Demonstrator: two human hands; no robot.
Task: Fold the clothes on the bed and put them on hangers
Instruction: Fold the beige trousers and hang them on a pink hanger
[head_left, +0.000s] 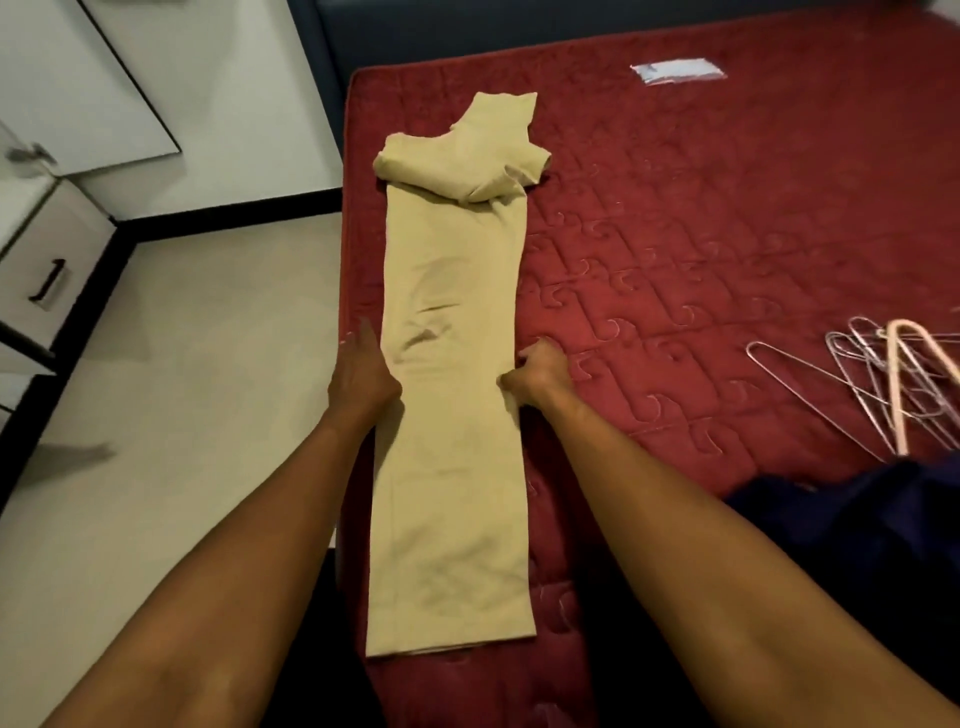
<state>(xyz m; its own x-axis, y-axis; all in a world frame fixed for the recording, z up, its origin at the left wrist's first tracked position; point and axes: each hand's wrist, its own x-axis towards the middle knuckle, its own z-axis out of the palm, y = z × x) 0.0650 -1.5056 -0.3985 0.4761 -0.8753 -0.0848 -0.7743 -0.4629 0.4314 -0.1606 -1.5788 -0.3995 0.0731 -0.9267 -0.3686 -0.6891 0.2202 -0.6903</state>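
Beige trousers (452, 415) are lying lengthwise along the left edge of a red quilted bed (701, 208), the legs stacked flat and the far end bunching in a loose heap. The person's left hand (363, 371) is pressing against the trousers' left edge with fingers straight, while the right hand (540, 374) is pinching the right edge, fingers curling into the cloth. Hangers (893, 384) are lying in a loose pile well apart to the right, near a navy garment (857, 519) crumpling at the bed's near side.
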